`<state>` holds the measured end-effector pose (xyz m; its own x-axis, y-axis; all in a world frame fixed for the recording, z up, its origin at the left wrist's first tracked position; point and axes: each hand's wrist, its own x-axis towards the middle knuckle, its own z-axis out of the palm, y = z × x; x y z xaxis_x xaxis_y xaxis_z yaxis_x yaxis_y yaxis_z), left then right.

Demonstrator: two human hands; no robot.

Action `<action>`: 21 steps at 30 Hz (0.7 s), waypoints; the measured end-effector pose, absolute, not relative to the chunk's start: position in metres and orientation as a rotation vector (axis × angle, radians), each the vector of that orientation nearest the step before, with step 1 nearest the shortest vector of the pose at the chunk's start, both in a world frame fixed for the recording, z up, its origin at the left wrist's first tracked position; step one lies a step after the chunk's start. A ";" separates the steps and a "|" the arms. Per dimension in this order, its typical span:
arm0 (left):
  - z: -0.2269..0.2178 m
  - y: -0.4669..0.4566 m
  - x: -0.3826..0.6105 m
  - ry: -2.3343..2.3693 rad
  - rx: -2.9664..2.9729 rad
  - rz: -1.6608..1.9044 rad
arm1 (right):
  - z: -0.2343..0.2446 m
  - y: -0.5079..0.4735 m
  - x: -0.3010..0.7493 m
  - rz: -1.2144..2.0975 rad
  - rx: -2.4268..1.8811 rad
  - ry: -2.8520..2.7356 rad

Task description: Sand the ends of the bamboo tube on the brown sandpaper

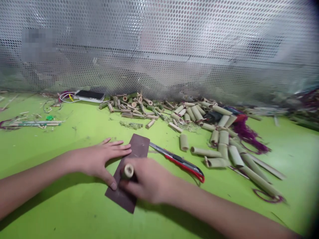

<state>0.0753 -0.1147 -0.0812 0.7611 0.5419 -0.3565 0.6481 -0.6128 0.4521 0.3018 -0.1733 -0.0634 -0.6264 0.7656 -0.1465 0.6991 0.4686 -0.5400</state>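
Note:
A brown strip of sandpaper [139, 146] lies slantwise on the green tabletop. My left hand [99, 157] rests flat with fingers spread, its fingertips and thumb pressing on the left edge of the strip. Over the strip's middle, my right hand [151, 179] is closed around a short bamboo tube [128, 171]. The tube stands roughly upright, its open top ring facing me; its lower end is hidden by my fingers and slightly blurred. Just right of the sandpaper lies a red and black utility knife [179, 161] with its blade pointing toward the strip.
Several cut bamboo pieces [196, 113] lie heaped along the back and right, with purple thread [249, 134] beside them. A phone [89, 95] with a white cable sits at the back left. Thin sticks [37, 123] lie left. A perforated metal screen [159, 49] stands behind.

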 end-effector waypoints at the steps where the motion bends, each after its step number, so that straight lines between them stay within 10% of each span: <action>1: -0.081 -0.115 0.075 0.899 2.381 -0.244 | -0.063 -0.172 0.302 0.772 -1.411 -2.539; 21: -0.078 -0.114 0.076 0.873 2.357 -0.262 | -0.065 -0.172 0.302 0.545 -1.684 -2.439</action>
